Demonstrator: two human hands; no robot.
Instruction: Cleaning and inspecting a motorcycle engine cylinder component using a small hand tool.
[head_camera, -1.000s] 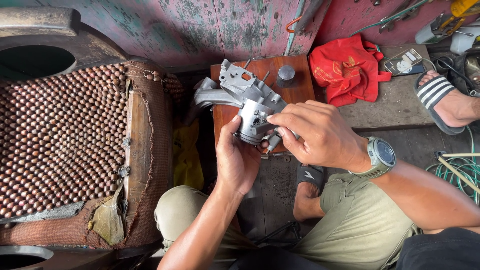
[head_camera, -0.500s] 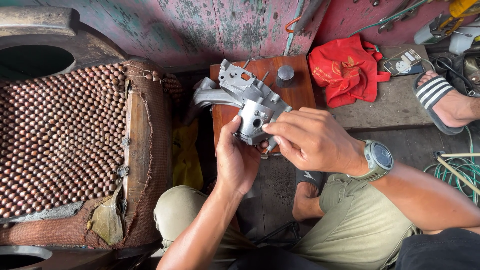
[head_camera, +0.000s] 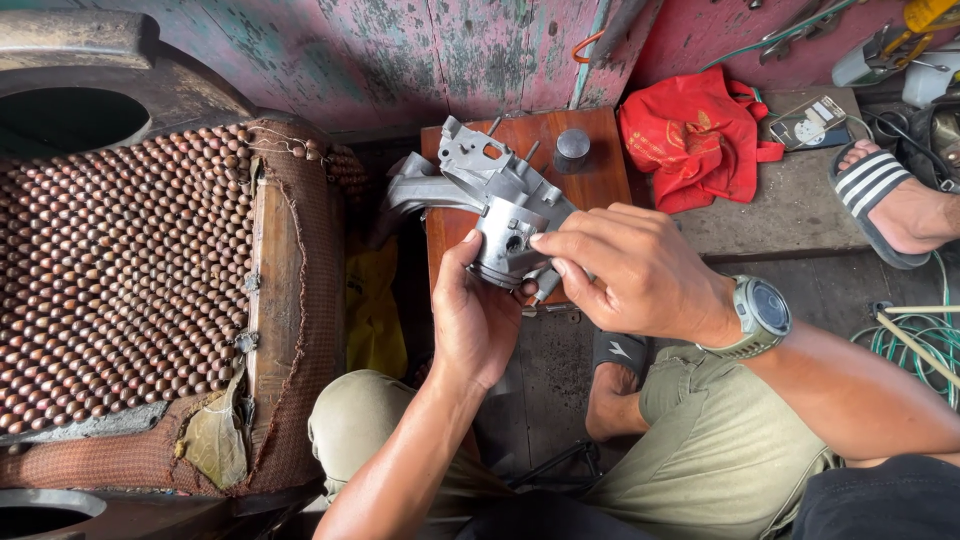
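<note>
Right hand (head_camera: 640, 275) has shifted slightly over the cast-metal engine part (head_camera: 500, 205); left hand (head_camera: 480, 310) grips beneath. Rigid, probably heavy; best held by its cylindrical body.

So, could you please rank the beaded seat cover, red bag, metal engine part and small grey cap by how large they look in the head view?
1. beaded seat cover
2. red bag; nearly matches the part
3. metal engine part, nearer the camera, so unsure
4. grey cap

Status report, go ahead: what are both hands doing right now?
Left hand grips grey metal engine part from below. Right hand fingertips on its cylindrical end. Wooden board with small metal cap behind; nothing blocking.
</note>
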